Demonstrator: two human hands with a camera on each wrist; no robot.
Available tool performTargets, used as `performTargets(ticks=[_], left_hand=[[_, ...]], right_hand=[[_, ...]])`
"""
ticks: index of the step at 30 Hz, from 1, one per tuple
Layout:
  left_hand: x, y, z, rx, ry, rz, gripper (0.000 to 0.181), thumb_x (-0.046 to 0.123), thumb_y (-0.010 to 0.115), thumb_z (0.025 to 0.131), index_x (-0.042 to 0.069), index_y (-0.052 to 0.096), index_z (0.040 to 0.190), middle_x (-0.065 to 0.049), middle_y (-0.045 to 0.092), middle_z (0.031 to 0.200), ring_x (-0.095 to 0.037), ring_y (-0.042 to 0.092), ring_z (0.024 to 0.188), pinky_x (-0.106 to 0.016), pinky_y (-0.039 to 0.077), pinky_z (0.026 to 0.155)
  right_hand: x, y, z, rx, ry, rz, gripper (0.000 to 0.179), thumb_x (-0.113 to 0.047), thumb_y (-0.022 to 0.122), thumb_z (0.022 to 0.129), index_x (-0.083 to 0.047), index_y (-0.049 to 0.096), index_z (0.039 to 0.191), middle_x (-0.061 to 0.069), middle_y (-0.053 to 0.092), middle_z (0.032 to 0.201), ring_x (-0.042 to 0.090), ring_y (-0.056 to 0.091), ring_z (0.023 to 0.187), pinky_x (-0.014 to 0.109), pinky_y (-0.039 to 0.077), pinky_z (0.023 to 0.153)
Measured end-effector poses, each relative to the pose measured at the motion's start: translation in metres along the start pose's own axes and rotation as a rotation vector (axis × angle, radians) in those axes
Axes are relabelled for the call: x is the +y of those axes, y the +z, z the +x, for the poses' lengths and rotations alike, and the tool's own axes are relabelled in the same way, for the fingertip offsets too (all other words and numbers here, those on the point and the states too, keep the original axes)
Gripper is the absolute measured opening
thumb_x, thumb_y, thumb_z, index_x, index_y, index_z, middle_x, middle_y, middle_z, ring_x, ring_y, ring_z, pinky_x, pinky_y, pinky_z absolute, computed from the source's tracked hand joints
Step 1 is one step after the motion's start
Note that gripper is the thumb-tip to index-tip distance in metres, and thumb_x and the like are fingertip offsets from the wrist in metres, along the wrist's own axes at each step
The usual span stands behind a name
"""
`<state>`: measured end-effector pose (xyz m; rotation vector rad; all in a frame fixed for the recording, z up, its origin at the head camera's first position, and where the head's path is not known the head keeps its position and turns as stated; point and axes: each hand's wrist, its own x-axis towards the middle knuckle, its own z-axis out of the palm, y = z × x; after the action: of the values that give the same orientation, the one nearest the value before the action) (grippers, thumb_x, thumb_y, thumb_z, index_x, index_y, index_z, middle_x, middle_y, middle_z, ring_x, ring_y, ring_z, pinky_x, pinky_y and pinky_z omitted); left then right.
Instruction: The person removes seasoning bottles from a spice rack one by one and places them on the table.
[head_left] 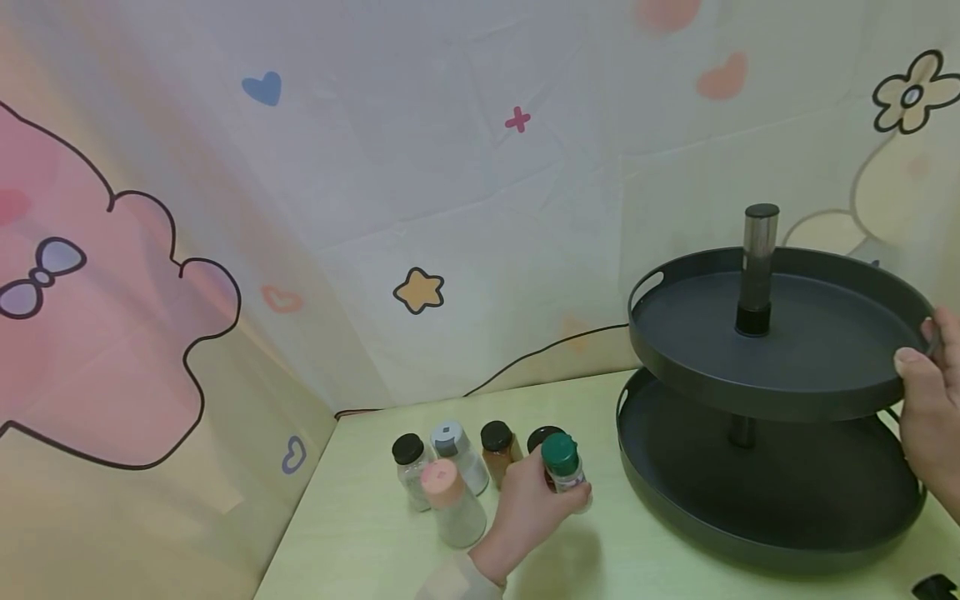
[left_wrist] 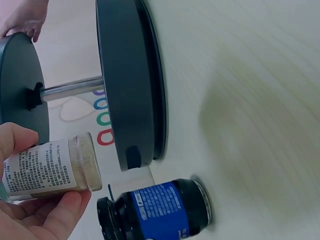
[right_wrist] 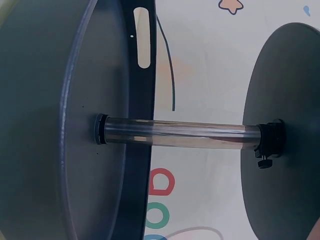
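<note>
My left hand point(head_left: 521, 508) pinches a small spice jar with a green lid point(head_left: 560, 454) between thumb and fingers. In the left wrist view this spice jar point(left_wrist: 47, 170) is tilted on its side, shows a white printed label and hangs above the table. A dark jar with a blue label point(left_wrist: 162, 210) stands just behind it. My right hand point(head_left: 930, 400) grips the right edge of the upper tray point(head_left: 832, 325) of a black two-tier rack, thumb on the rim. Below it lies the lower tray point(head_left: 817, 492), with nothing on it.
Left of the hand stand a pink-capped shaker point(head_left: 457, 508), a black-lidded jar point(head_left: 412, 475), a grey-capped jar point(head_left: 461, 458) and a brown spice jar point(head_left: 498, 450). A metal pole point(head_left: 759, 258) rises through the rack. A patterned curtain point(head_left: 480, 192) hangs behind the table point(head_left: 330, 533).
</note>
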<state>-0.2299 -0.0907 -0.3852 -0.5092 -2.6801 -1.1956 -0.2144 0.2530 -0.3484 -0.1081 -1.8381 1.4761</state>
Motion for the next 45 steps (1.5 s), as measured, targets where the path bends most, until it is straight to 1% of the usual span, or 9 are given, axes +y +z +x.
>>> performTargets(ticks=[8, 13, 16, 18, 25, 29, 34, 40, 45], left_hand=[[-0.008, -0.001, 0.0, 0.02, -0.026, 0.015, 0.027, 0.023, 0.073, 0.067, 0.014, 0.058, 0.088, 0.001, 0.067, 0.083, -0.005, 0.061, 0.076, -0.017, 0.047, 0.064], [-0.014, -0.001, 0.001, 0.029, -0.01, 0.003, 0.028, 0.021, 0.072, 0.068, 0.012, 0.059, 0.09, -0.001, 0.067, 0.087, -0.007, 0.061, 0.079, -0.019, 0.048, 0.065], [-0.017, -0.001, 0.0, 0.036, 0.003, -0.001, 0.03, 0.021, 0.073, 0.067, 0.012, 0.059, 0.092, -0.003, 0.068, 0.088, -0.007, 0.062, 0.079, -0.019, 0.049, 0.065], [-0.018, -0.002, 0.0, 0.034, 0.003, -0.003, 0.031, 0.02, 0.073, 0.067, 0.011, 0.059, 0.094, -0.004, 0.068, 0.089, -0.008, 0.062, 0.079, -0.019, 0.049, 0.064], [-0.023, -0.004, -0.001, 0.022, -0.053, 0.0, 0.033, 0.02, 0.074, 0.066, 0.008, 0.059, 0.093, -0.006, 0.068, 0.089, -0.01, 0.063, 0.076, -0.018, 0.047, 0.061], [-0.029, -0.003, 0.0, 0.016, -0.069, -0.004, 0.033, 0.02, 0.074, 0.066, 0.009, 0.058, 0.093, -0.005, 0.067, 0.088, -0.008, 0.062, 0.075, -0.018, 0.047, 0.061], [-0.037, -0.001, 0.001, 0.023, -0.087, 0.011, 0.031, 0.02, 0.074, 0.066, 0.009, 0.059, 0.092, -0.004, 0.067, 0.086, -0.008, 0.06, 0.074, -0.019, 0.047, 0.06], [-0.043, -0.001, 0.0, 0.023, -0.113, 0.044, 0.034, 0.018, 0.073, 0.066, 0.008, 0.058, 0.094, -0.006, 0.067, 0.089, -0.013, 0.062, 0.079, -0.024, 0.049, 0.065], [-0.047, 0.0, -0.001, 0.022, -0.136, 0.062, 0.037, 0.017, 0.074, 0.065, 0.006, 0.058, 0.096, -0.008, 0.066, 0.09, -0.017, 0.062, 0.081, -0.029, 0.05, 0.067]], right_hand=[[-0.001, 0.0, 0.0, 0.01, 0.01, -0.01, 0.057, -0.01, 0.024, 0.088, -0.006, 0.003, 0.142, 0.009, -0.001, 0.149, 0.001, 0.005, 0.131, 0.008, 0.004, 0.104], [-0.001, 0.0, 0.001, 0.005, -0.023, -0.023, 0.056, -0.009, 0.023, 0.089, -0.007, 0.004, 0.142, 0.011, 0.003, 0.149, 0.003, 0.011, 0.131, 0.008, 0.007, 0.105], [-0.003, -0.001, 0.001, 0.004, -0.028, -0.019, 0.055, -0.008, 0.023, 0.09, -0.007, 0.004, 0.142, 0.01, 0.004, 0.149, 0.003, 0.011, 0.132, 0.009, 0.008, 0.105], [-0.003, -0.001, 0.0, 0.004, -0.023, -0.025, 0.056, -0.009, 0.023, 0.09, -0.007, 0.003, 0.142, 0.01, 0.002, 0.149, 0.003, 0.009, 0.132, 0.009, 0.006, 0.105], [-0.004, 0.0, 0.0, 0.007, -0.008, -0.075, 0.057, -0.01, 0.023, 0.089, -0.009, 0.003, 0.142, 0.01, 0.0, 0.149, 0.002, 0.008, 0.131, 0.006, 0.006, 0.102], [-0.004, -0.001, 0.0, 0.0, -0.026, -0.074, 0.057, -0.011, 0.023, 0.089, -0.009, 0.002, 0.142, 0.009, 0.0, 0.149, 0.002, 0.008, 0.132, 0.005, 0.006, 0.102], [-0.005, -0.001, 0.0, -0.005, -0.027, -0.037, 0.057, -0.01, 0.023, 0.089, -0.007, 0.002, 0.142, 0.01, -0.001, 0.149, 0.003, 0.007, 0.132, 0.007, 0.005, 0.104], [-0.005, -0.001, 0.0, -0.01, -0.004, -0.022, 0.057, -0.01, 0.024, 0.089, -0.007, 0.0, 0.142, 0.01, -0.004, 0.149, 0.004, 0.003, 0.133, 0.009, 0.003, 0.105], [-0.003, -0.001, 0.0, -0.013, -0.02, -0.042, 0.057, -0.011, 0.023, 0.089, -0.008, 0.001, 0.142, 0.008, -0.004, 0.149, 0.005, 0.002, 0.134, 0.009, 0.004, 0.105]])
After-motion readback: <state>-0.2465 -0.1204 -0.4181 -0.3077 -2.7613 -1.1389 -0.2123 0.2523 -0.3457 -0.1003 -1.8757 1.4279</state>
